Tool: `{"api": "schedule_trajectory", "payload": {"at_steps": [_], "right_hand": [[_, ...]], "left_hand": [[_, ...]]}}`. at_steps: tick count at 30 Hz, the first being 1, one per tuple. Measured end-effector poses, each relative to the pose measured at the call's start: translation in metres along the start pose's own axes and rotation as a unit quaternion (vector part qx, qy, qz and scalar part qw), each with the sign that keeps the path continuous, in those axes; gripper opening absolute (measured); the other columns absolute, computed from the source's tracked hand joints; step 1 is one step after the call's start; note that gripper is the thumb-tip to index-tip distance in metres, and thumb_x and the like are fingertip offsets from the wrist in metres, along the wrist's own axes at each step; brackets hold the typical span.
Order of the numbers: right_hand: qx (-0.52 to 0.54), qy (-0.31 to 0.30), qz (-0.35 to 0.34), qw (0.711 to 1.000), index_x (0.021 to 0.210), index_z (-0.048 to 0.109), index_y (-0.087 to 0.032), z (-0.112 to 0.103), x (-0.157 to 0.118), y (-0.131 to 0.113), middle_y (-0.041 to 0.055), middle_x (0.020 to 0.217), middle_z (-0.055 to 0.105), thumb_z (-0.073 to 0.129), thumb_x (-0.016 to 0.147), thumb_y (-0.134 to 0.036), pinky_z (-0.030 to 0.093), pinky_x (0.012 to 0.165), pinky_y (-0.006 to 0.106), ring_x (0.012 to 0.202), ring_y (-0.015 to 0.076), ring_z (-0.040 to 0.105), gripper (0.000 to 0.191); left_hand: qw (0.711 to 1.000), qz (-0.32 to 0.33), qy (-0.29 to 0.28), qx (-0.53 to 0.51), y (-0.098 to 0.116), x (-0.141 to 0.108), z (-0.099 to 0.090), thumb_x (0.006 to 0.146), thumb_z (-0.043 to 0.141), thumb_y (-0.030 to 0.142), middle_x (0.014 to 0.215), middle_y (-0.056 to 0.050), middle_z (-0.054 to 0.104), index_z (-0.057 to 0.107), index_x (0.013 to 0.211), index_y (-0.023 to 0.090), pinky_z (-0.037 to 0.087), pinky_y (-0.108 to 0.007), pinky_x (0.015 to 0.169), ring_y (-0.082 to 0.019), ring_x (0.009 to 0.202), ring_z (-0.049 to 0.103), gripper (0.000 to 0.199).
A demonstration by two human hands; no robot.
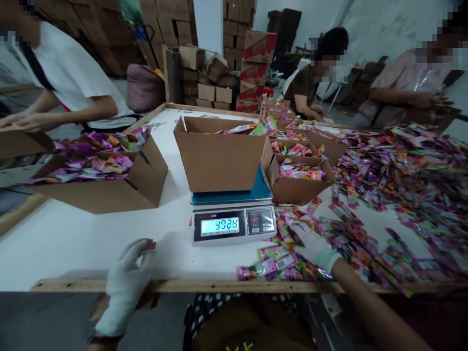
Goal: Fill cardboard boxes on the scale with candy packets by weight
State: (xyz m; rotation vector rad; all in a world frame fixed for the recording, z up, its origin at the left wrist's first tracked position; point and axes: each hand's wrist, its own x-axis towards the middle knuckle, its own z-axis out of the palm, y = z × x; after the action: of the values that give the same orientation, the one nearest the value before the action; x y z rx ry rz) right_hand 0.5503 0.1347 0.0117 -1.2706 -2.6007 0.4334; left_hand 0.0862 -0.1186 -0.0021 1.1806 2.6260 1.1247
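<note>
My left hand [129, 268], in a white glove with bare fingertips, hovers over the table's front edge. Its fingers curl toward the thumb with nothing visible between them. My right hand [310, 242], also gloved, reaches into the loose candy packets [283, 262] right of the scale. Its fingers are stretched out and apart over the packets, slightly blurred. Between my hands is a digital scale [234, 225] with a lit display. An open cardboard box [223, 163] stands on its blue plate, with colourful packets showing at the top right.
Filled boxes stand left [106, 195] and right [303, 190] of the scale. A large packet heap [409, 161] spreads over the right side. A wooden rim [204, 286] edges the white table [164, 229]. Several people work around it; stacked cartons [256, 73] stand behind.
</note>
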Motion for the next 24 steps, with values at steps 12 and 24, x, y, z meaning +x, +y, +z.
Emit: {"api": "schedule_trajectory", "payload": {"at_steps": [12,24], "right_hand": [[0.088,0.063,0.035,0.994,0.104,0.071,-0.019,0.044,-0.02,0.03,0.0122,0.108,0.067,0.054,0.086,-0.026,0.053,0.098,0.042,0.102,0.0273,0.066,0.025],[0.124,0.07,0.059,0.988,0.105,0.075,-0.017,0.048,-0.02,0.031,0.0136,0.111,0.071,0.054,0.086,-0.03,0.054,0.102,0.043,0.105,0.0272,0.069,0.031]], "left_hand": [[0.89,0.198,-0.409,0.023,0.193,-0.094,0.118,0.083,0.059,0.024,0.104,-0.011,0.071,0.071,0.096,0.017,0.05,-0.039,0.093,-0.027,0.1,0.064,0.019],[0.881,0.246,-0.403,-0.036,0.209,-0.108,0.12,0.083,0.052,0.01,0.106,-0.008,0.068,0.059,0.094,0.017,0.049,-0.033,0.094,-0.021,0.1,0.061,0.015]]}}
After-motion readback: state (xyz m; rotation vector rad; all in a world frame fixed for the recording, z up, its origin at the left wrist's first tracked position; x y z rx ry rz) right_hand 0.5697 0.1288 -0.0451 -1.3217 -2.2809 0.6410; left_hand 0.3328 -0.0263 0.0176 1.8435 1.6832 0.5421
